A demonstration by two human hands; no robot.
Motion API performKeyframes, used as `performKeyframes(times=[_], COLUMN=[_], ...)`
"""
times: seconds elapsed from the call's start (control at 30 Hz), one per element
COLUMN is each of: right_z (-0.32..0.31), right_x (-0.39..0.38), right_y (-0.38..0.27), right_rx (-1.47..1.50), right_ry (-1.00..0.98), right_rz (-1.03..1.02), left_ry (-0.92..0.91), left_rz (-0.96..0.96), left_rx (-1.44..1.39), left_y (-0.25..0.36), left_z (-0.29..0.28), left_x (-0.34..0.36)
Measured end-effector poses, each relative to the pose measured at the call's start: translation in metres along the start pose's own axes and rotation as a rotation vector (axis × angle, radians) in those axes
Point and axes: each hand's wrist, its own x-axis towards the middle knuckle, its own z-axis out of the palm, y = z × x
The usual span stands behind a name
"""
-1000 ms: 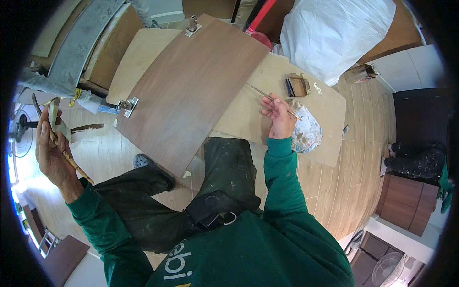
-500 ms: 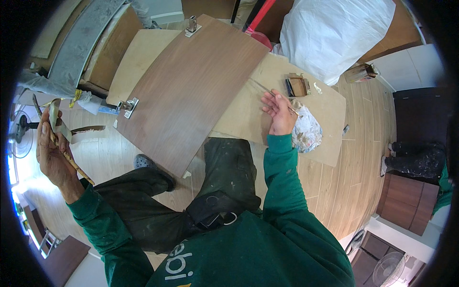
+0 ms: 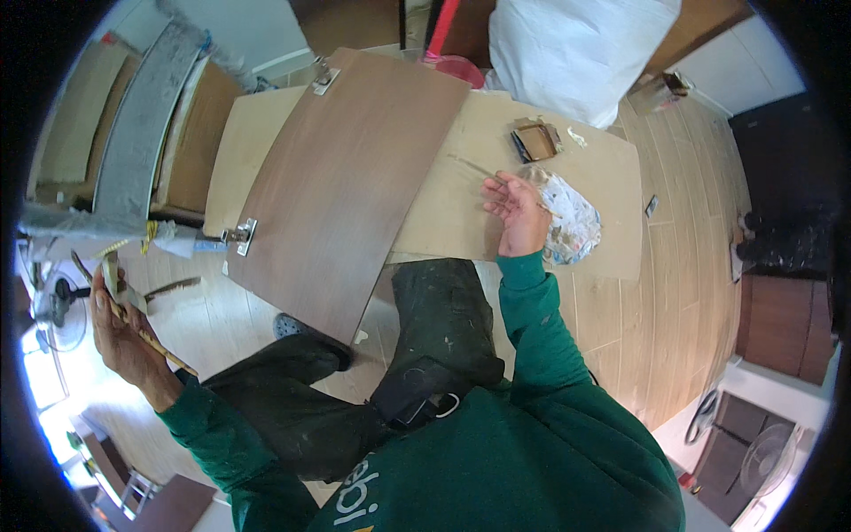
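Observation:
My left hand (image 3: 126, 341) is raised at the far left, closed around a long, slim, stained stick (image 3: 164, 353) and a whitish piece (image 3: 113, 273) whose kind I cannot make out. My right hand (image 3: 519, 213) is palm up with half-curled fingers, holding a thin tool (image 3: 479, 167) with a wooden handle end and a narrow tip pointing up-left. That hand is over a beige board (image 3: 425, 222), beside a crumpled white rag (image 3: 572, 222) with coloured stains. Left of it, a brown wood-grain cabinet door (image 3: 346, 177) with two metal hinges (image 3: 241, 235) lies across the board.
A small open cardboard box (image 3: 537, 140) sits on the board beyond my right hand. Behind stand a large white sack (image 3: 576, 53) and a red-handled tool (image 3: 441, 35). Stacked panels (image 3: 146, 115) are at far left; a standing fan (image 3: 62, 306) is below them.
The whole view has shifted and turned slightly. My left hand appears a little lower and further right. Both hands keep their grips, and the right stays beside the rag.

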Motion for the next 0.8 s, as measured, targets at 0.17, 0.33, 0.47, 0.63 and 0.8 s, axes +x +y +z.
performKeyframes(times=[0.17,0.33,0.47,0.63,0.8], right_z=[-0.004,0.001,0.004,0.007,0.009], right_x=[-0.027,-0.027,-0.026,-0.026,-0.024], right_y=[0.013,0.014,0.012,0.011,0.011], right_rx=[-0.004,-0.077,-0.092,-0.119,-0.14], right_ry=[-0.068,-0.092,-0.103,-0.111,-0.121], right_rz=[-0.026,-0.072,-0.068,-0.076,-0.075], left_ry=[0.081,0.077,0.158,0.184,0.174], left_rz=[0.015,0.092,0.09,0.025,0.004], left_rx=[-0.133,-0.048,-0.114,-0.001,-0.007], left_y=[-0.003,-0.006,-0.012,-0.023,-0.031], left_z=[0.002,-0.017,-0.038,-0.053,-0.057], left_x=[0.003,-0.004,-0.014,-0.027,-0.03])
